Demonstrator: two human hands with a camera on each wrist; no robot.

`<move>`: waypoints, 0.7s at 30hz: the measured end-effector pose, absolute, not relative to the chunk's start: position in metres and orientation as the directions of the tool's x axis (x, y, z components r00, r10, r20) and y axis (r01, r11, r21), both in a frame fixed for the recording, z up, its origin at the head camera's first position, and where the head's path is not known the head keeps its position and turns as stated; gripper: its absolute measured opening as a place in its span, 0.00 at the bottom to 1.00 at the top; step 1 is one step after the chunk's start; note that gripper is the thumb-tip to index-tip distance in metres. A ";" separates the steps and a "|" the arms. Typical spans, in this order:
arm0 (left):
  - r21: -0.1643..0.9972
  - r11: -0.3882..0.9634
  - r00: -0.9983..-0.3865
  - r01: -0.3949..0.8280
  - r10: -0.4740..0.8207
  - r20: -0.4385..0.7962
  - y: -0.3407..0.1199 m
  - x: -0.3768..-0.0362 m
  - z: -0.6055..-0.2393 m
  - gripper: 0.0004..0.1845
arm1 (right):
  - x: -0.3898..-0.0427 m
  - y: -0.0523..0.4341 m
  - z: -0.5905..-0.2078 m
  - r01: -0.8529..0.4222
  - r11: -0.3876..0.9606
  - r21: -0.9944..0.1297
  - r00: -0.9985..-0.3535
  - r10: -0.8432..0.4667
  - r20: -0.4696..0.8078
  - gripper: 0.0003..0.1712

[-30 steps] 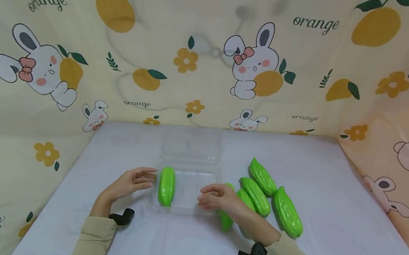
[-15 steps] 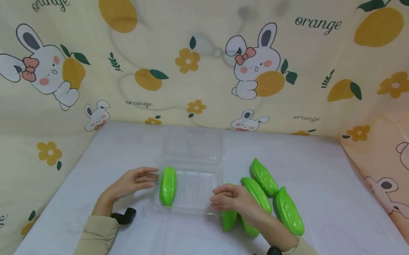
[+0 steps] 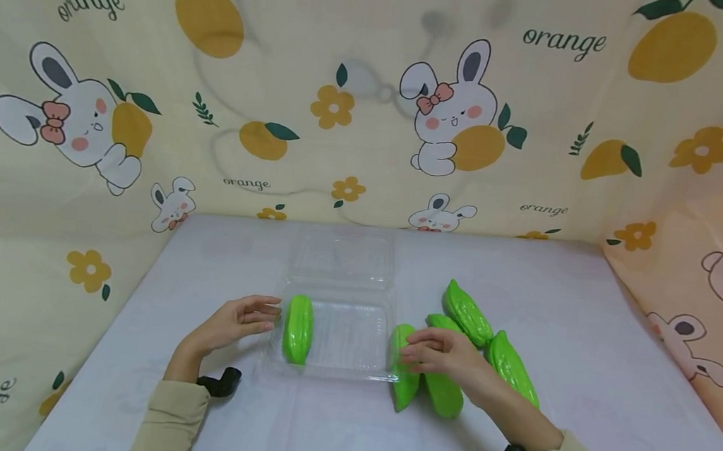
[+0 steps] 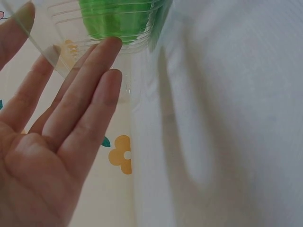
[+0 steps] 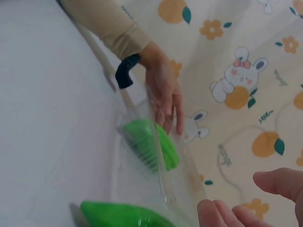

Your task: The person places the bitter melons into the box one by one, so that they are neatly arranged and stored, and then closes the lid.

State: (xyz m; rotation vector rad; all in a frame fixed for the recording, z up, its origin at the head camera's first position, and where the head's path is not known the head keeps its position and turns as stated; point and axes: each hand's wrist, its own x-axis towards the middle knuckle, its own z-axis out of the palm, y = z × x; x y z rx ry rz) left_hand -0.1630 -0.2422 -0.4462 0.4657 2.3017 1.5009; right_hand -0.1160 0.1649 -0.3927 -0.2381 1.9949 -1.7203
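Note:
A clear plastic clamshell box point(image 3: 353, 334) lies open with its lid point(image 3: 342, 258) folded back. One glossy green toy vegetable point(image 3: 298, 329), long and ridged, lies along its left side. My left hand point(image 3: 231, 325) is at the box's left rim, fingers loosely extended; in the left wrist view its fingertips are right by the clear wall. My right hand point(image 3: 453, 360) hovers over the loose toy vegetables, relaxed and holding nothing. Just under its fingertips is a toy vegetable point(image 3: 404, 388) beside the box's right edge, and another point(image 3: 444, 395) is partly hidden by the hand.
More green toy vegetables, one point(image 3: 467, 312) farther back and one point(image 3: 512, 368) to the right, rest on the white tablecloth point(image 3: 601, 414). A printed curtain point(image 3: 370, 113) with rabbits and oranges closes off the back and sides.
My right hand has moved right, from over the box's right part to above the loose vegetables. My left hand has stayed at the box's left rim.

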 end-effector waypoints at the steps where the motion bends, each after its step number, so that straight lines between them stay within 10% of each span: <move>1: 0.920 0.384 -0.884 0.080 0.454 -0.113 -0.242 -0.163 -0.446 0.32 | -0.116 0.168 -0.393 0.181 0.194 -0.964 -0.867 -0.432 -0.250 0.29; 21: 0.927 0.364 -0.879 0.088 0.466 -0.099 -0.243 -0.164 -0.448 0.31 | -0.115 0.214 -0.386 0.162 0.310 -0.937 -0.884 -0.376 -0.278 0.32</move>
